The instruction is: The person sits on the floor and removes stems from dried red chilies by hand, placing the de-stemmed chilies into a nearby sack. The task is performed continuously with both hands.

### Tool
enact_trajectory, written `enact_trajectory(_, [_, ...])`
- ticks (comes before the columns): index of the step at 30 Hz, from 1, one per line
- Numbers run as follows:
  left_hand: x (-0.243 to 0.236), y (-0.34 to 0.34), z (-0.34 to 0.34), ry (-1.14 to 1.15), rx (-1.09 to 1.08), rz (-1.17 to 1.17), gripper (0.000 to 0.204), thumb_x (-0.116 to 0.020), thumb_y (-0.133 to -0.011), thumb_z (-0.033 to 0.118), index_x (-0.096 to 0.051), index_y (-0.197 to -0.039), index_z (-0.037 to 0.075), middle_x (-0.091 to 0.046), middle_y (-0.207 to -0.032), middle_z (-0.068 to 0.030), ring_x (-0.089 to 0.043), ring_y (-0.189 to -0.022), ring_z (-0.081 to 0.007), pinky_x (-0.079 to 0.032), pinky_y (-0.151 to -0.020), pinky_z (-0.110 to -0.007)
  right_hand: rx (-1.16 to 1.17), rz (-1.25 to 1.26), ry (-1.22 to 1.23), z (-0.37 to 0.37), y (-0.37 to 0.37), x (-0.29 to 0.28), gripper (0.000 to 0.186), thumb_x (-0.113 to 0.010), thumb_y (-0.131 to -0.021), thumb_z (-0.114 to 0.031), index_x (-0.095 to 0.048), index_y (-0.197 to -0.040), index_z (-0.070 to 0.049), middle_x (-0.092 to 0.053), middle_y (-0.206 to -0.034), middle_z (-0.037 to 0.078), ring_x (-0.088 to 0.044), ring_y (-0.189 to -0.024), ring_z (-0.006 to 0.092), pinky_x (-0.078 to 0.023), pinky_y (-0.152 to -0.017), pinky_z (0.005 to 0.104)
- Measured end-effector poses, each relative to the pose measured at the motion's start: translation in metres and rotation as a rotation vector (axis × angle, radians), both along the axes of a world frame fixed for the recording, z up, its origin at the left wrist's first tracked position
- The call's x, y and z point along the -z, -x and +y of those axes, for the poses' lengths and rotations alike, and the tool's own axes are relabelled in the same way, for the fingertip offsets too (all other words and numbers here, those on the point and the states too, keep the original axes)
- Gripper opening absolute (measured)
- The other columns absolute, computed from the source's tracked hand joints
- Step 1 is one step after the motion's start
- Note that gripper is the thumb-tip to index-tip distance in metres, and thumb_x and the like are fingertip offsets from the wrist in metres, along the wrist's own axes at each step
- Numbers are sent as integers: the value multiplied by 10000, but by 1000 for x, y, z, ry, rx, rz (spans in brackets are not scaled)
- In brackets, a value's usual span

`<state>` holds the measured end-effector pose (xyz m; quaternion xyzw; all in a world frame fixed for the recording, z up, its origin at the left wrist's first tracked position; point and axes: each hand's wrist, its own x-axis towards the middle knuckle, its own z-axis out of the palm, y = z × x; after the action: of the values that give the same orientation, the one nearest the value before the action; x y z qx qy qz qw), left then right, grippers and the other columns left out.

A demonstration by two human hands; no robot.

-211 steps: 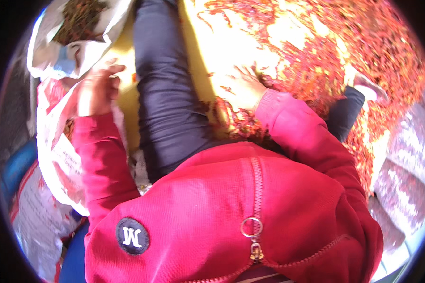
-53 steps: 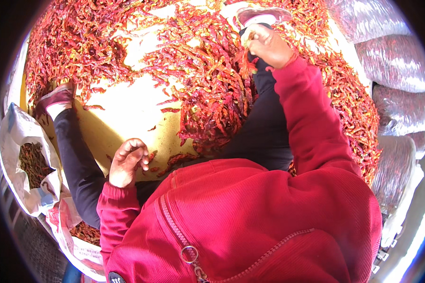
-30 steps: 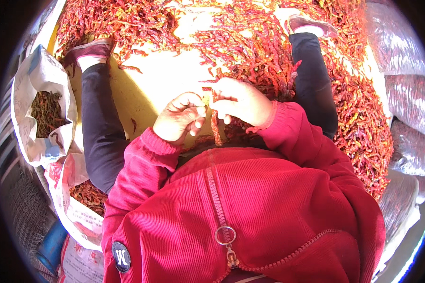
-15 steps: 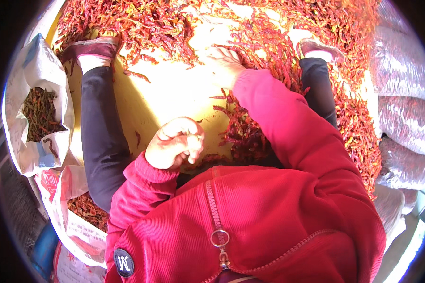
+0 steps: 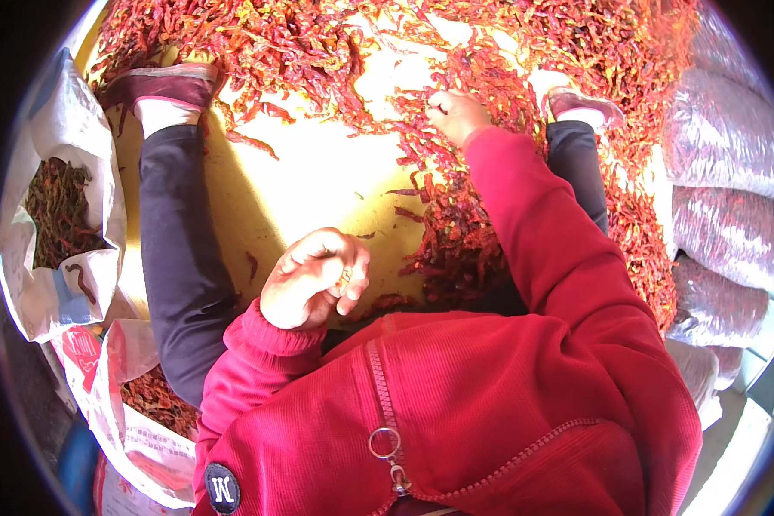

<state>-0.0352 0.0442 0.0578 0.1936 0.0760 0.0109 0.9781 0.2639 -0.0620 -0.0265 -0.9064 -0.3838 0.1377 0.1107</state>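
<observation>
A person in a red zip jacket sits on a yellow sheet [image 5: 318,185] with legs in dark trousers spread apart, seen from above. Dried red chillies [image 5: 456,232] lie in a thick spread across the far part of the sheet and down its right side, with a loose heap between the legs. A bare yellow patch stays open in the middle, running from the left leg toward the heap, and only a few stray chillies lie on it.

The left hand [image 5: 314,279] is near the body, over the near edge of that bare patch, with the fingers curled in around something small and pale; what it is cannot be told. The right hand [image 5: 457,113] reaches far forward, fingers bent down into the chillies at the far edge of the heap.

On the left, just beyond the left leg, an open white sack [image 5: 56,215] holds darker chillies, and a second printed sack [image 5: 133,413] lies nearer. On the right edge, filled mesh bags [image 5: 731,172] of chillies are stacked close against the spread.
</observation>
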Motion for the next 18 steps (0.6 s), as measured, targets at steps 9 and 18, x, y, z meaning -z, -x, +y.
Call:
enact_trajectory(9, [10,-6,-5,-97,-9,178,150,-417,-789,92,-491,-887,6,-482,-664,-74,-422,-480,-114,-341,-405,-197,-77,202,-283,-9,16,-6,88,-554,-723,-110,-522,-764,-39,-513,-691,38,-493,-633,134,-400,-589,256])
enact_trajectory(18, [13,-17,-23,-350,37,294,121,-440,-821,138,-496,-880,48,-417,-622,7,-341,-429,-50,-280,-358,-154,-417,748,-281,-30,109,-94,237,-514,-732,-53,-503,-966,-16,-533,-770,27,-504,-713,94,-420,-631,235])
